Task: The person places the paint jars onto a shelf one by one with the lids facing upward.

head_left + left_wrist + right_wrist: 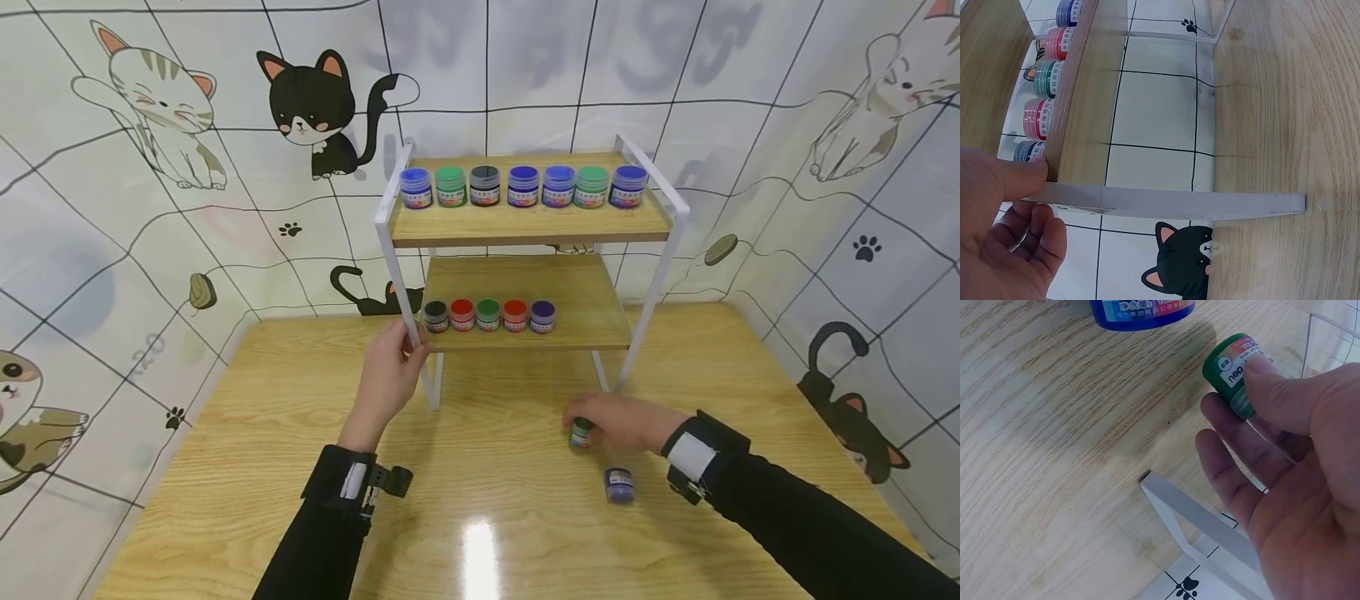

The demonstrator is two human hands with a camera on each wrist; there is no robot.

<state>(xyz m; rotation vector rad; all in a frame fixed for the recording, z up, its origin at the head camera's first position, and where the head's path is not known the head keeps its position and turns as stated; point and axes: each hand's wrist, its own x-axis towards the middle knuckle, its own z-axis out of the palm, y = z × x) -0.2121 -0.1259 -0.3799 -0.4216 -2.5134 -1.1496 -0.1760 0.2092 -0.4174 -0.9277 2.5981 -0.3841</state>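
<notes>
My left hand [388, 367] grips the white leg of a two-tier wooden rack [525, 225] at the lower shelf's front left corner. In the left wrist view, the thumb presses on the white frame [1172, 201] with fingers curled behind it. Low over the table by the rack's right leg, my right hand [621, 421] holds a small green paint jar [1232, 375] between thumb and fingers. The jar is tilted and its label faces the right wrist camera. Nearer to me, a blue paint jar [619, 486] lies just below the right hand.
Several paint jars with blue, green and black lids line the upper shelf [525, 227]. Along the lower shelf [585, 333] stands a shorter row with black, red, green and purple lids. A wall covering with cartoon cats [315, 100] surrounds the wooden table [247, 467].
</notes>
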